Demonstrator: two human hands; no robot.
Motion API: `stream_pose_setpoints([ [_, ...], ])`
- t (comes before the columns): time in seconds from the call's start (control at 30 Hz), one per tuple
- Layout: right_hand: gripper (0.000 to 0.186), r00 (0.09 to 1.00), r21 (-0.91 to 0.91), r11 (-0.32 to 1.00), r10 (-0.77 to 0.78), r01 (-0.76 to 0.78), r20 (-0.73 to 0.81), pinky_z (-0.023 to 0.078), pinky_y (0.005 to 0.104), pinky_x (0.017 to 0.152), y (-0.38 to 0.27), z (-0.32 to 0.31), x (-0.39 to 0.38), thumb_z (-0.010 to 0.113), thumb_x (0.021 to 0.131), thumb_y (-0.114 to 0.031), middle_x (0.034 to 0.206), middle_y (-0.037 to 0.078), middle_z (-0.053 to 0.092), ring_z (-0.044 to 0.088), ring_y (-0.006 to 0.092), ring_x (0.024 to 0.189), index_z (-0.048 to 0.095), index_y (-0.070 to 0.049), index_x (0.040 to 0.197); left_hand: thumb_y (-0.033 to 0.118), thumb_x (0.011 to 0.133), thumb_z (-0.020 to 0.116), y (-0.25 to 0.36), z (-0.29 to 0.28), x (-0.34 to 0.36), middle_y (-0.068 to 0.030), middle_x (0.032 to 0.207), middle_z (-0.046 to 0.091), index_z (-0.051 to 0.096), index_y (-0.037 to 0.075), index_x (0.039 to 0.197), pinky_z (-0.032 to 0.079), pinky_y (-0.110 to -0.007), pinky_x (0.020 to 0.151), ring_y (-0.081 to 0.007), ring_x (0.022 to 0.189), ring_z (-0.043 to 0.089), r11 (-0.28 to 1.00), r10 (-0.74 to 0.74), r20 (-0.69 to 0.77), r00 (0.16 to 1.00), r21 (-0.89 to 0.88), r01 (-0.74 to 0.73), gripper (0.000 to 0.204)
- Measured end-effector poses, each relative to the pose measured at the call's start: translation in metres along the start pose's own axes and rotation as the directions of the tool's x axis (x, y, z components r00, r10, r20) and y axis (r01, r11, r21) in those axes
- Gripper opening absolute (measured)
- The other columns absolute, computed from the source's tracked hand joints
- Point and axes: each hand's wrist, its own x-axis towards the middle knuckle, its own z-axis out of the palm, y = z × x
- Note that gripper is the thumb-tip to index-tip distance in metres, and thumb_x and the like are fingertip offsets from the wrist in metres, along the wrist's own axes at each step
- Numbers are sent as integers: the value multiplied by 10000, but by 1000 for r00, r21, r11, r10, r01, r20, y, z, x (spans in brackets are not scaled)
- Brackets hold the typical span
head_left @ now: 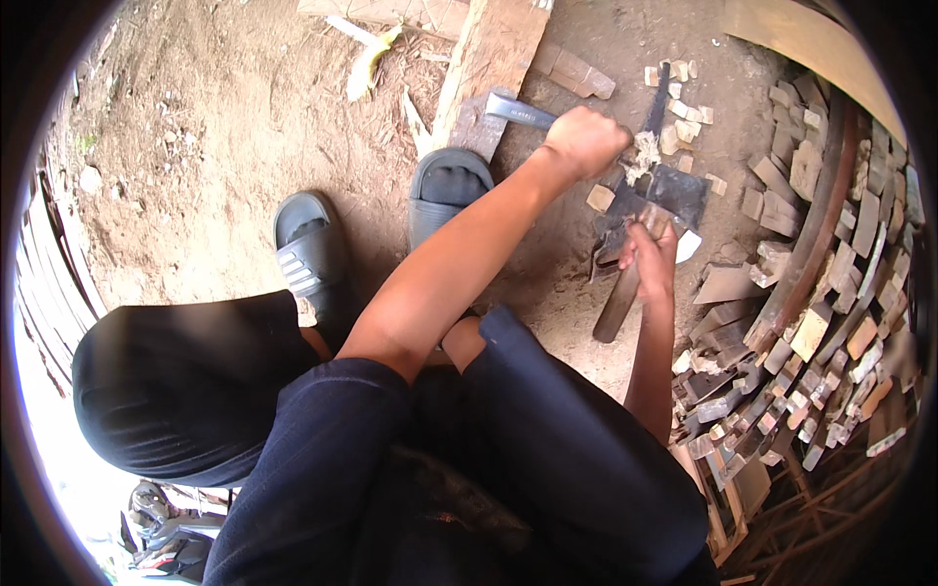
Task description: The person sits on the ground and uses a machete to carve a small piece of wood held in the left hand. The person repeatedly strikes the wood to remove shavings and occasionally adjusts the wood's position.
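Note:
My left hand (pixel 584 142) is closed around a flat grey bar (pixel 521 111), which sticks out leftward from the fist. Beside the fist are pale fibrous shreds (pixel 645 156) and a long dark tapered piece (pixel 661 93). My right hand (pixel 651 256), lower down, has its fingers wrapped on a wooden piece (pixel 614 313), whose upper end lies over dark flat pieces (pixel 682 195) on the ground; their kind is unclear. Small pale wood offcuts (pixel 599 198) lie around them.
Stacked wood strips (pixel 801 332) line the right side. A board (pixel 489 49) lies ahead on the dirt (pixel 195 117). My sandalled feet (pixel 308 244) are at centre-left, with bent knees below. A pale sheet (pixel 811 39) edges the upper right; motorbike-like parts (pixel 156 518) show at lower left.

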Motion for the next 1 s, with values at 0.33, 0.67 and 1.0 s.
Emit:
stream_pose_setpoints([
  [0.33,170,947,434,842,263,-319,185,328,239,389,-15,-13,17,589,786,-105,590,-35,384,370,75,434,422,-107,815,132,760,555,-2,3,6,-87,840,671,659,109,806,519,-341,692,-223,802,657,996,-43,53,998,74,39,116],
  [0.67,209,957,482,827,248,-290,149,314,213,362,-26,-12,21,585,858,-249,606,-34,407,378,61,428,433,-114,906,141,764,551,-4,2,11,-87,841,671,658,104,807,525,-338,691,-224,802,657,996,-42,43,998,77,39,121],
  [1.0,296,968,664,718,250,-209,34,329,229,399,-13,12,28,480,909,-378,633,-14,410,376,74,459,425,-87,906,139,759,559,-6,7,11,-91,828,670,661,102,801,524,-343,691,-226,790,657,996,-55,50,997,76,51,116],
])
